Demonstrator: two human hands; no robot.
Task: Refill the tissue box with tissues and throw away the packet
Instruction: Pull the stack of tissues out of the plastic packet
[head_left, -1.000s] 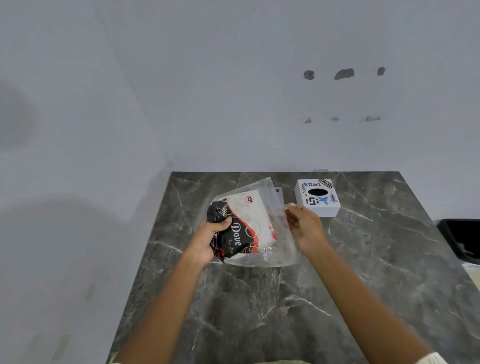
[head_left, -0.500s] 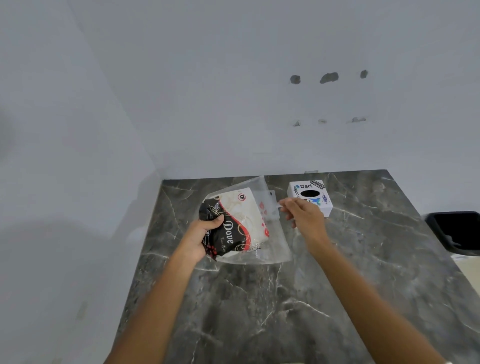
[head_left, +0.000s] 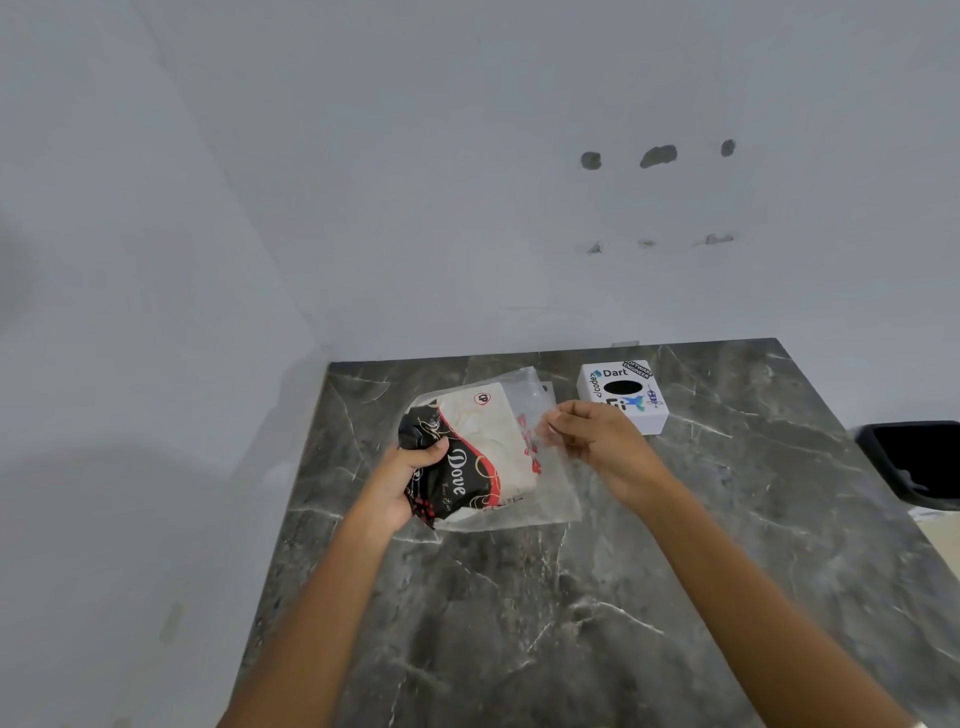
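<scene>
Left hand (head_left: 402, 480) clamps packet (head_left: 470, 457); right hand (head_left: 597, 441) pinches its clear flap — pull flap right, steadily, anchoring left. Box (head_left: 623, 395) waits far right.

the left hand (head_left: 402, 480) closes its grip around the dark, near-left end of the tissue packet (head_left: 470, 457), thumb laid across the black printed part just beside the word "dove". the packet is lifted and tilted over the dark marbled table (head_left: 571, 623). its clear plastic wrapper (head_left: 550, 493) fans out to the right of that grip, loose and see-through. the right hand (head_left: 597, 441) pinches the wrapper's right edge between thumb and fingertips, well apart from the left grip. just beyond the right grip sits the white tissue box (head_left: 623, 397) on the table, its oval slot facing up, partly hidden by the knuckles. a black bin (head_left: 919, 462) shows off the table's right edge.
</scene>
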